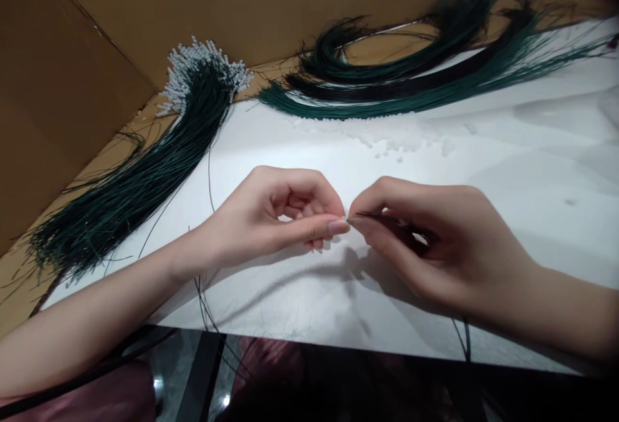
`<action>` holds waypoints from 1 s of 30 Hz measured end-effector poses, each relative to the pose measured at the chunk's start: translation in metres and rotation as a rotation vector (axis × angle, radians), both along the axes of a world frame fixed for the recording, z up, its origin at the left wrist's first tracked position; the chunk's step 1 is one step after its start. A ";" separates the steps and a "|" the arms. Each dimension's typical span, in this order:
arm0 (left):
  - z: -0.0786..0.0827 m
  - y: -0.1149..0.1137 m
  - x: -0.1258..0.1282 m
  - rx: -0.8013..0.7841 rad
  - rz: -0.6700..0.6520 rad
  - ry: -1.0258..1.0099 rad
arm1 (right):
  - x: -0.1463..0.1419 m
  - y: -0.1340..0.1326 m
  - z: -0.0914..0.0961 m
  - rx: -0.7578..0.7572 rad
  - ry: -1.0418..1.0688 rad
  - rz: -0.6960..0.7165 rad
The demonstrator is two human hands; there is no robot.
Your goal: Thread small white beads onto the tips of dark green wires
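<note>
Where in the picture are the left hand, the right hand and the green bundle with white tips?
Left hand (264, 216): head view, on the middle of the hand.
Right hand (457, 235): head view, on the back of the hand.
White-tipped green bundle (162, 164): head view, midway along its strands.

Bare L forearm (111, 319) & R forearm (578, 309), dusky-pink clothing (106, 393) at btm.

L arm slim, smooth, bare from wrist to frame edge, widening toward the edge; R arm likewise bare, but cropped sooner. L hand (258, 219) & R hand (449, 235) both bare w/ slender fingers; L thumbnail (338, 226) glossy, rounded. Clothing plain where lit, btm L; 2nd pinkish patch (271, 361), nr btm ctr, creased & dim, prob. same outfit, too dark to be sure.
</note>
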State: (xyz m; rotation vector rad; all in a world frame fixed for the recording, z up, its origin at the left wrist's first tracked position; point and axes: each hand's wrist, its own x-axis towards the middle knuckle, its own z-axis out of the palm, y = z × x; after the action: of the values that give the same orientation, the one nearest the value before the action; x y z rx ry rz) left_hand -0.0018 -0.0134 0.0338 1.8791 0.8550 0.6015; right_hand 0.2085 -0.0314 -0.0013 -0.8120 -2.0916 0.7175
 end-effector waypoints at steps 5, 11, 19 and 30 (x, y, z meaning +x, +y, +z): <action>-0.003 -0.001 -0.002 0.400 -0.012 0.102 | 0.000 0.000 0.002 -0.102 0.006 0.026; -0.004 -0.001 -0.002 0.624 -0.040 0.165 | 0.000 0.002 0.000 -0.104 -0.017 0.028; -0.004 -0.003 -0.001 0.789 0.003 0.159 | -0.001 0.001 0.006 -0.218 0.077 0.004; -0.006 -0.004 0.002 0.913 0.047 0.109 | -0.002 0.003 0.006 -0.288 0.179 0.019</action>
State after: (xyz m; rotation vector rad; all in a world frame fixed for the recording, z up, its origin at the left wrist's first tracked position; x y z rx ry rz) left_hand 0.0001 -0.0178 0.0276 2.7285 0.7478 1.0420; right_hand 0.2070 -0.0287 0.0050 -0.8490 -1.8625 1.0793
